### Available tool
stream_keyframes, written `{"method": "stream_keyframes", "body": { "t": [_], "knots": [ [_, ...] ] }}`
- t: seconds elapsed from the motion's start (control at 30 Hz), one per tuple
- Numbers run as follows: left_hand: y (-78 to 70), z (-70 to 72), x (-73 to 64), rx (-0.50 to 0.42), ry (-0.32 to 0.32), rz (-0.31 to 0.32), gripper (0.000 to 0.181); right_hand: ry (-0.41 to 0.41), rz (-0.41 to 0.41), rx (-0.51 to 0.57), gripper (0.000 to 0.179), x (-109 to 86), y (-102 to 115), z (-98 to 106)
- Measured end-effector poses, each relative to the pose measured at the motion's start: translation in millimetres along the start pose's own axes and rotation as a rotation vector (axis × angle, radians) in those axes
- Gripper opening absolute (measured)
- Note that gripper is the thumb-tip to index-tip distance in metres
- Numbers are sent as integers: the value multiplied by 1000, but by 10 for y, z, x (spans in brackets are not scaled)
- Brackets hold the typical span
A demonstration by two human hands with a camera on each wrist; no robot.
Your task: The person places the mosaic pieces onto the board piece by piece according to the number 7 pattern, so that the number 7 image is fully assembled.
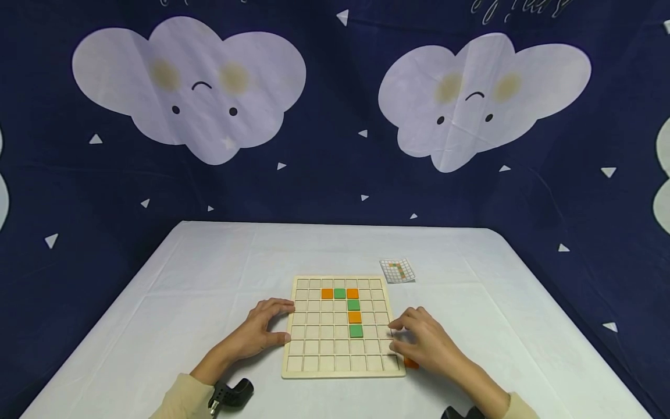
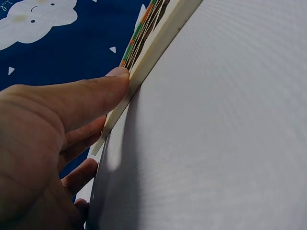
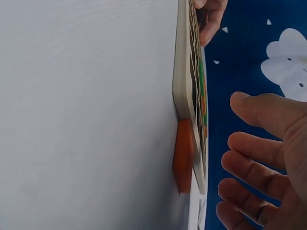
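A wooden grid board [image 1: 314,349] lies on the table with orange and green square tiles set in it. The tiles run along an upper row, from an orange tile [image 1: 327,294] rightward, then down a column to a green tile [image 1: 356,331]. My left hand [image 1: 260,330] rests its thumb and fingertips against the board's left edge. Over the right edge hovers my right hand [image 1: 426,340], fingers spread and holding nothing. Partly hidden below it, an orange piece [image 1: 410,363] lies beside the board; the right wrist view shows this orange piece [image 3: 183,158] against the board's edge.
Behind the board's right corner lies a small pattern card [image 1: 398,271] printed with a similar coloured grid. A white cloth covers the table [image 1: 209,256]. A dark blue backdrop [image 1: 335,174] with clouds stands behind it.
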State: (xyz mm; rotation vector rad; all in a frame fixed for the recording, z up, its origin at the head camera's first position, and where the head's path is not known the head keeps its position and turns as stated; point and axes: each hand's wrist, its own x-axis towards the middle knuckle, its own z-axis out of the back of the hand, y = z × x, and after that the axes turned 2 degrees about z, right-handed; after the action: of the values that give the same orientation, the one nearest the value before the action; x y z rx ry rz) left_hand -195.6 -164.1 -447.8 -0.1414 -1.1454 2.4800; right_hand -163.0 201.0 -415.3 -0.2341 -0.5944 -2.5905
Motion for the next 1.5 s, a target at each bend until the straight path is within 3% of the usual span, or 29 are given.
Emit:
{"method": "stream_keyframes", "body": {
  "t": [0.47,1.0,1.5],
  "knots": [
    [-7,0,4,-7,2,24,53,-54,5,-47,25,-193,-85,44],
    [-8,2,-4,-11,1,14,53,-34,32,-97,28,-341,-153,55],
    [-6,1,-2,1,1,18,53,36,-9,-109,25,-364,-194,48]
  ]
}}
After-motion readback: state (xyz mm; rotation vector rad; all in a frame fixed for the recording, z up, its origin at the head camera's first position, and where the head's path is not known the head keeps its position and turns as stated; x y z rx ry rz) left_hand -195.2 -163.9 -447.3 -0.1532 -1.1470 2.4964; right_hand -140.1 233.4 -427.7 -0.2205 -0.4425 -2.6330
